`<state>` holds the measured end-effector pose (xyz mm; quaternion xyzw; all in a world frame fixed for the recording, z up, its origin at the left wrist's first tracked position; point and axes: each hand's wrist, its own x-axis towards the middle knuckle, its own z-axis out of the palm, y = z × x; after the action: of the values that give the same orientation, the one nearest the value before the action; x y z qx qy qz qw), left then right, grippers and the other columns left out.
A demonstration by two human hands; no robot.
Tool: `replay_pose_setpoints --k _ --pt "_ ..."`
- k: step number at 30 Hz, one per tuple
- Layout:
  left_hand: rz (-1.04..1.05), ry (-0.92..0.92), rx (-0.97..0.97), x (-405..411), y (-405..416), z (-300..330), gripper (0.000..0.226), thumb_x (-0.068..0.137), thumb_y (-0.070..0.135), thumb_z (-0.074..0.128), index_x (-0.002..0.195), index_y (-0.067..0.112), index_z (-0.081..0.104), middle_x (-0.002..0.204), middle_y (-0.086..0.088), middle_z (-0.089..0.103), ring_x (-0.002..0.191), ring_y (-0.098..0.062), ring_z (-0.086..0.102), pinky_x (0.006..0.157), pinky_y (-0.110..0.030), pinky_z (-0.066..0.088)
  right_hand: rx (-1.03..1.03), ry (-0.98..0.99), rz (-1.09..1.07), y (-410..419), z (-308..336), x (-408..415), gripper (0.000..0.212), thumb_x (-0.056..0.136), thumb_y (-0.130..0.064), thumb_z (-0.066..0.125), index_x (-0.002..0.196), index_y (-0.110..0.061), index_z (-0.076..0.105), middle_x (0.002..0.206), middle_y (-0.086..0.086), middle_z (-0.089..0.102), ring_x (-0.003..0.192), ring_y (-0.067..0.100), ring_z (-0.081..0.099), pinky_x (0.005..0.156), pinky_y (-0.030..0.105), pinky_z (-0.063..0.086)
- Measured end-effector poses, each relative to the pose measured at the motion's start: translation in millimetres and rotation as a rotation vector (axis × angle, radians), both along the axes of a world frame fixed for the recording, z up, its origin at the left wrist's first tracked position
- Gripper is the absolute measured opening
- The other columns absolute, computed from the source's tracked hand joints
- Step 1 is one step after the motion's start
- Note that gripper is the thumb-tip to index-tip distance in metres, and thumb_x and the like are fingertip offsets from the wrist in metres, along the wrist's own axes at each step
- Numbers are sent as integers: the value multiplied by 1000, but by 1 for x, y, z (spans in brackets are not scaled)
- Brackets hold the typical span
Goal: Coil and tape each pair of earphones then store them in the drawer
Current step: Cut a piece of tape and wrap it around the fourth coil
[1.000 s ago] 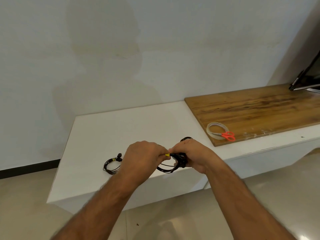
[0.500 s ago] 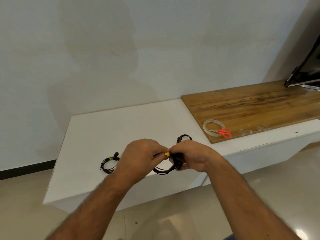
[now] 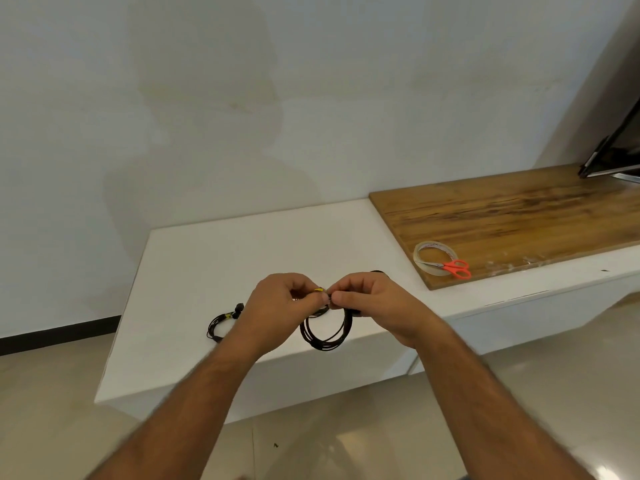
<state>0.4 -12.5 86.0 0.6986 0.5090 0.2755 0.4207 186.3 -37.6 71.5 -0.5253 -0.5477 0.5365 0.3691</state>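
Taping step: your left hand (image 3: 277, 303) and right hand (image 3: 374, 301) pinch yellow tape (image 3: 318, 290) on black earphone coil (image 3: 325, 330), hanging over near counter edge (image 3: 194, 375). Taped coil (image 3: 221, 322) lies left. Next: press tape closed, find drawer, none visible.

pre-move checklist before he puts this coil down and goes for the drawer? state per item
1. Coil held by both hands, left hand, right hand: ok.
2. Loops gathered, none trailing: ok.
3. Yellow tape wrapped fully round: cannot tell, fingers cover it.
4. Earlier taped coil on the white counter, apart from the hands: ok.
5. Tape roll and scissors on the wooden board: ok.
6. Drawer located: cannot tell.
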Motion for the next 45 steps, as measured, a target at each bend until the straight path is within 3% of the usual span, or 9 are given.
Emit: replay_pose_setpoints --k 3,6,10,13,17,23,29,33,45 --pt "71 -23 -47 1 0 1 15 80 23 72 69 13 69 59 4 64 55 -3 52 58 -17 40 19 -53 -6 1 -2 -1 14 93 -14 62 100 -14 74 92 2 75 89 11 63 83 28 47" --pt "89 -23 -59 2 1 2 10 79 22 72 70 16 71 74 10 71 71 -5 64 69 -21 48 44 -71 -6 1 -2 -2 16 93 -9 61 102 -9 74 83 -3 74 81 4 65 73 15 47" --pt "64 10 -7 1 0 3 15 80 21 69 65 22 68 79 15 72 80 -3 65 71 -15 48 72 -93 10 -1 -2 -3 17 94 -10 59 102 -8 74 84 6 74 79 13 68 80 25 54" --pt "66 -11 36 1 0 3 17 80 18 69 64 22 68 76 13 72 74 1 63 63 -4 43 55 -94 19 0 -2 -3 18 95 -11 57 103 -7 73 87 10 73 81 15 68 83 29 56" --pt "94 -49 -40 1 2 1 17 79 19 70 64 11 66 55 7 59 52 -6 48 56 -21 38 88 -100 -6 -1 -1 -6 17 94 -13 61 108 -15 69 93 2 74 85 10 70 86 28 56" --pt "186 -177 -330 -2 6 -1 19 85 17 64 74 2 69 72 -6 72 57 -7 51 56 -20 31 476 -469 -120 -3 5 -10 20 83 -14 71 88 -31 63 96 -14 63 95 3 58 80 16 45" --pt "252 -216 -497 -8 11 0 24 84 18 62 85 -4 72 59 -4 61 60 -17 43 53 -24 33 631 -722 24 -7 8 -22 9 84 -21 66 92 -23 69 89 -10 63 88 8 53 76 26 48" --pt "254 -243 -534 -9 10 1 18 84 16 61 76 5 71 67 -8 65 71 -21 47 54 -23 38 637 -784 16 -8 7 -25 19 81 -39 72 93 -26 66 89 -11 63 88 8 52 75 30 49" --pt "196 -138 -427 -9 8 -1 13 83 13 67 78 0 70 81 -16 74 62 -17 62 48 -22 34 637 -753 -11 -8 7 -25 10 83 -30 60 82 -22 67 80 -10 65 79 10 57 70 35 52"
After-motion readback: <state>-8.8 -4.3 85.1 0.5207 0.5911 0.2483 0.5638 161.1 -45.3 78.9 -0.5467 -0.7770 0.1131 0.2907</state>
